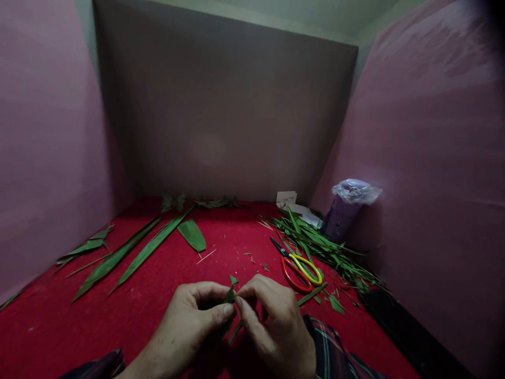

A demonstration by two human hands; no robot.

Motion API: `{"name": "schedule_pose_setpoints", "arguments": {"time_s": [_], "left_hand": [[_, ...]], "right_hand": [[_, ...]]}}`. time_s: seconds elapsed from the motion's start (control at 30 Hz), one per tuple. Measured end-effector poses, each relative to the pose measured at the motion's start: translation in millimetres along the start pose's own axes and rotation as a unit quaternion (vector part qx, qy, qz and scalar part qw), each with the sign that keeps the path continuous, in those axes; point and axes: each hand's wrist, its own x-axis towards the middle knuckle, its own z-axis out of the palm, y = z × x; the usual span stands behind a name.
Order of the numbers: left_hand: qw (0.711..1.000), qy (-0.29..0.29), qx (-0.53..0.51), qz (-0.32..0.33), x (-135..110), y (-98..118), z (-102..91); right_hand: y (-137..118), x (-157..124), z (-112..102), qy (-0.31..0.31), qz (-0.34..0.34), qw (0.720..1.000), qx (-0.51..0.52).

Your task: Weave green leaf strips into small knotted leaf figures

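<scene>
Both of my hands meet low in the middle of the head view, over a red cloth (158,310). My left hand (189,321) and my right hand (272,321) each pinch the same small folded green leaf strip (232,292), fingers closed on it. A short tip of the leaf sticks up between the thumbs, and a thin end hangs down below them. Scissors (300,268) with one red and one yellow handle lie just beyond my right hand.
Long green leaves (134,252) lie at the left, one short broad leaf (192,234) in the middle. A heap of leaf cuttings (323,247) spreads at the right beside a plastic-wrapped purple container (345,208). White paper (286,198) sits at the back. Pink and grey walls (229,121) enclose the cloth.
</scene>
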Motion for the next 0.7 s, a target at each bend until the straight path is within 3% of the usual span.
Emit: {"name": "schedule_pose_setpoints", "arguments": {"time_s": [0.13,0.7], "left_hand": [[0.999,0.018,0.001,0.037,0.2,1.5,1.0],[0.998,0.016,-0.005,0.055,0.3,0.6,2.3]], "right_hand": [[-2.0,-1.0,1.1,0.015,-0.005,1.0,-0.008],[-3.9,-3.1,4.6,0.023,-0.022,0.999,0.0]]}}
